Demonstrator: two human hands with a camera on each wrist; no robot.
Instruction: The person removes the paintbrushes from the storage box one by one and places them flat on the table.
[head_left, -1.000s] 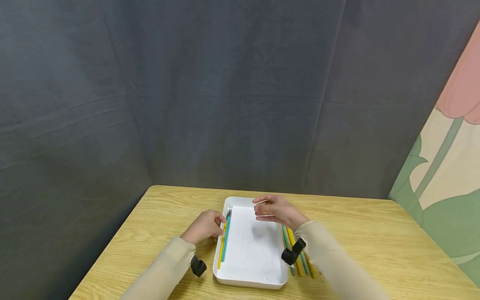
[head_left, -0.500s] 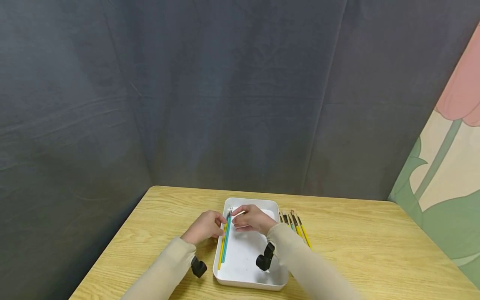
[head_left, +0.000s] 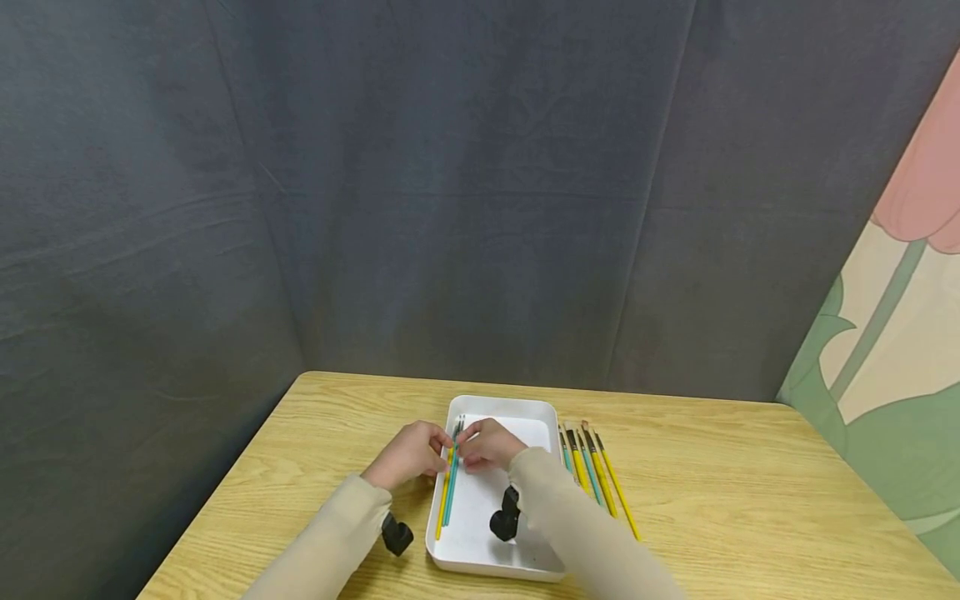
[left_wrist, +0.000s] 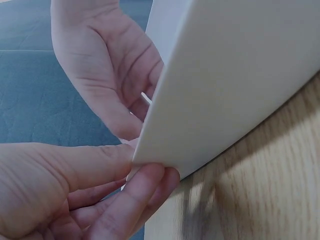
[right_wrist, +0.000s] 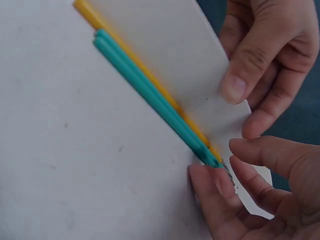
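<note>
My left hand (head_left: 412, 454) pinches the left rim of a white tray (left_wrist: 225, 90), thumb inside and fingers underneath the edge. Along the tray's left wall lie two teal paintbrushes (right_wrist: 150, 97) side by side, with a yellow paintbrush (right_wrist: 127, 50) against the wall. My right hand (head_left: 491, 446) reaches into the tray at their bristle ends. In the right wrist view, its fingertips (right_wrist: 202, 177) curl round both sides of the teal brushes' ferrules, partly hiding them. Both hands are close together at the rim.
To the right of the tray, several yellow and teal paintbrushes (head_left: 592, 467) lie in a row on the wooden table (head_left: 750, 492), partly behind the right sleeve. A dark curtain (head_left: 465, 192) hangs behind the table. A floral panel (head_left: 892, 350) stands at the right.
My right hand has moved left from above the tray's right side and down to the brushes at the left wall. My left hand has stayed on the rim.
</note>
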